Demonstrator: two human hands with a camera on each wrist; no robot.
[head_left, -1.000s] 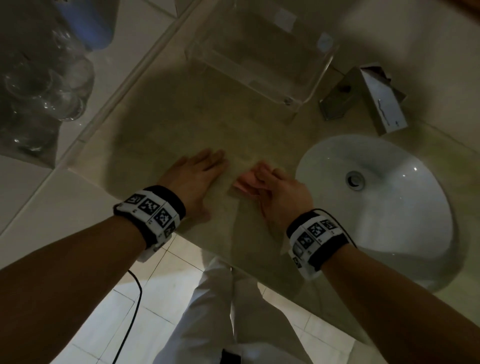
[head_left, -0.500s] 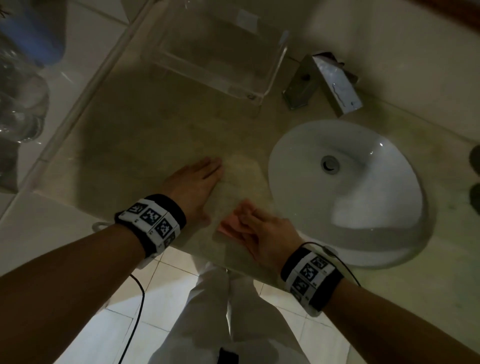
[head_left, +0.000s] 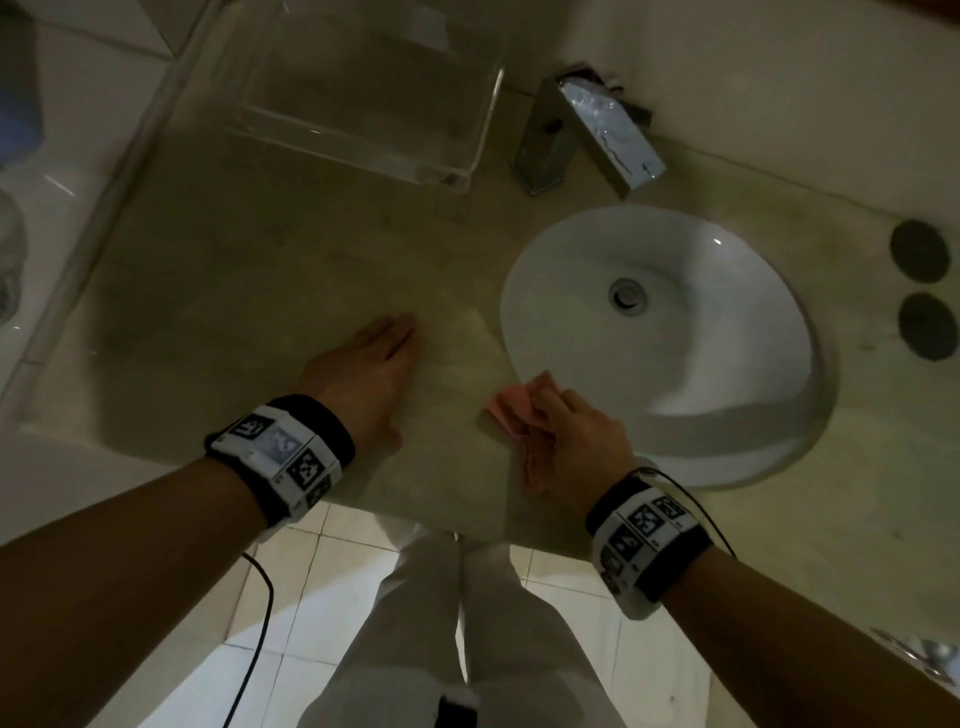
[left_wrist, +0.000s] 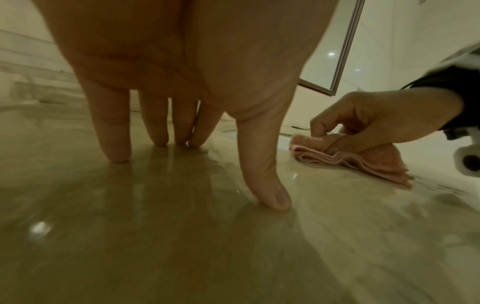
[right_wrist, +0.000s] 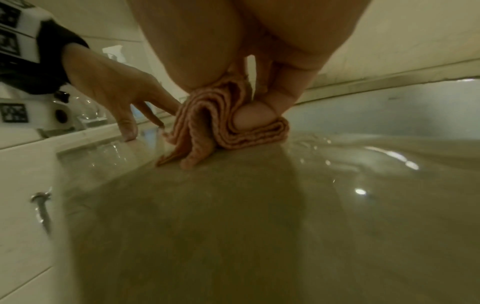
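Observation:
A folded pink cloth (head_left: 511, 413) (left_wrist: 363, 160) (right_wrist: 228, 127) lies on the beige stone counter (head_left: 260, 291), close to the left rim of the white sink (head_left: 753, 291). My right hand (head_left: 576, 436) (left_wrist: 369, 121) grips the cloth, with fingers and thumb curled round its folds. My left hand (head_left: 363, 369) (left_wrist: 182, 115) (right_wrist: 111, 90) rests flat on the counter to the left of the cloth, its fingers straight and its fingertips (left_wrist: 118, 152) touching the stone. The counter looks wet and shiny in both wrist views.
A clear plastic box (head_left: 363, 88) stands at the back of the counter, and a square chrome tap (head_left: 592, 124) sits behind the sink. Two dark round pads (head_left: 919, 249) lie at the far right. The counter's front edge (head_left: 415, 519) runs just below my wrists.
My right hand has slid the pink cloth to the right along the counter, nearer the sink rim. The left hand stays flat where it was.

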